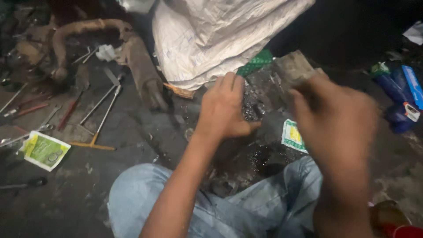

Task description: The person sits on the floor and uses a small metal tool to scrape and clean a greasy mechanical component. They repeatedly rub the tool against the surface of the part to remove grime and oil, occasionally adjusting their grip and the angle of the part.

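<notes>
My left hand (224, 110) is curled over a dark, greasy metal part (255, 105) on the floor in front of my knees, thumb pointing right. My right hand (339, 123) is blurred with motion just to the right. Its fingers are closed around the end of a worn grey-brown wooden block (293, 68), which sticks out up and to the left above the greasy part. A black oily patch (269, 161) spreads on the floor below the part. My jeans-clad legs (211, 207) fill the bottom of the view.
A white sack (211, 39) stands behind the hands. A rusty curved metal piece (141, 66) and long-handled tools (101, 110) lie at the left, near a green packet (43, 150). A small green-white sachet (294, 135) lies by my right hand, and blue bottles (401, 97) stand far right.
</notes>
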